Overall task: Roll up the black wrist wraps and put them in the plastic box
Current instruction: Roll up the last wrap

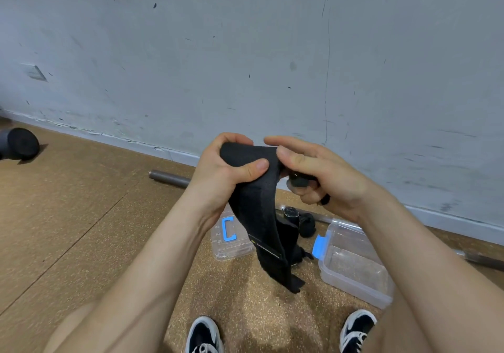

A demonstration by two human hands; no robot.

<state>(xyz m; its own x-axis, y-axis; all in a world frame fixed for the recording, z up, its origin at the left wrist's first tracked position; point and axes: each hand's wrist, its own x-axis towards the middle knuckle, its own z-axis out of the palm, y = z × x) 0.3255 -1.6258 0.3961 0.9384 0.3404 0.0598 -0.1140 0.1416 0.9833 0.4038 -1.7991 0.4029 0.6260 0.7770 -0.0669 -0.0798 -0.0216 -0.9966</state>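
A black wrist wrap (259,216) hangs from both hands, its loose end reaching down near the floor. My left hand (223,170) pinches the wrap's top between thumb and fingers. My right hand (313,175) grips the same top edge, and a small black loop shows under its fingers. Below on the floor stands the open clear plastic box (354,265) with a blue latch, to the right. More black wraps (300,222), some rolled, lie on the floor behind the hanging one.
The box's clear lid (231,241) with a blue clip lies left of the box. A metal bar (169,177) runs along the grey wall's base. A dark dumbbell (20,142) sits far left. My two shoes (204,336) stand on the cork-coloured floor.
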